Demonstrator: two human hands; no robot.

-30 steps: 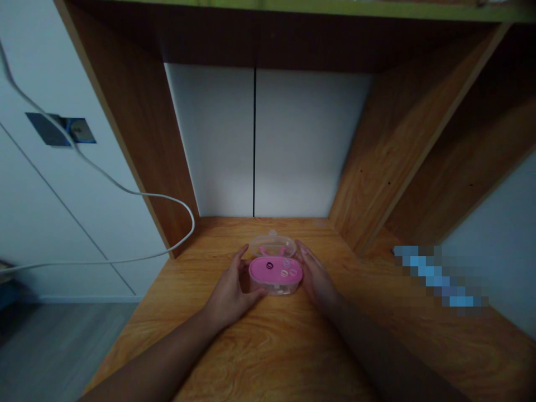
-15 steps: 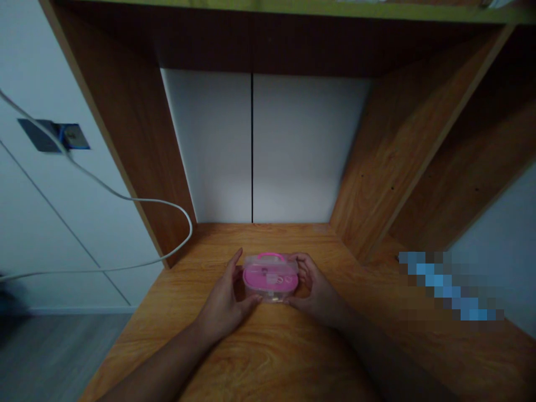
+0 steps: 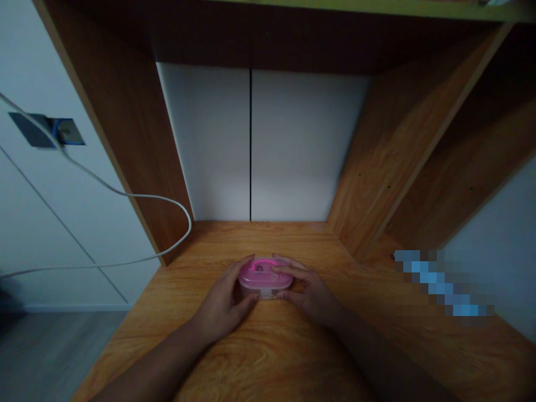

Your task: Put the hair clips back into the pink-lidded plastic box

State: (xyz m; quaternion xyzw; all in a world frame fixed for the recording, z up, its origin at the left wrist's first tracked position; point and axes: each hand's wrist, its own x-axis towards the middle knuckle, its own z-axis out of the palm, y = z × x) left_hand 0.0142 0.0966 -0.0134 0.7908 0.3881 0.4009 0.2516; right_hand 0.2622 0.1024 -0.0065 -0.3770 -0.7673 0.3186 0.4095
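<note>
A small clear plastic box with a pink inside and a pink handle (image 3: 262, 277) sits on the wooden desk (image 3: 268, 346), its lid down. My left hand (image 3: 224, 301) cups the box's left side, fingers curled round it. My right hand (image 3: 307, 290) holds the right side, with fingers laid over the lid. Both forearms reach in from the bottom of the view.
The desk sits in a wooden alcove with a side panel (image 3: 125, 128) on the left and shelving (image 3: 422, 151) on the right. A white cable (image 3: 138, 195) hangs from a wall socket (image 3: 46, 131) at the left. A blurred patch (image 3: 444, 287) lies at the right.
One second ago the box's clear lid stood open at the back. It has since come down shut, and my right fingers have moved on top of it.
</note>
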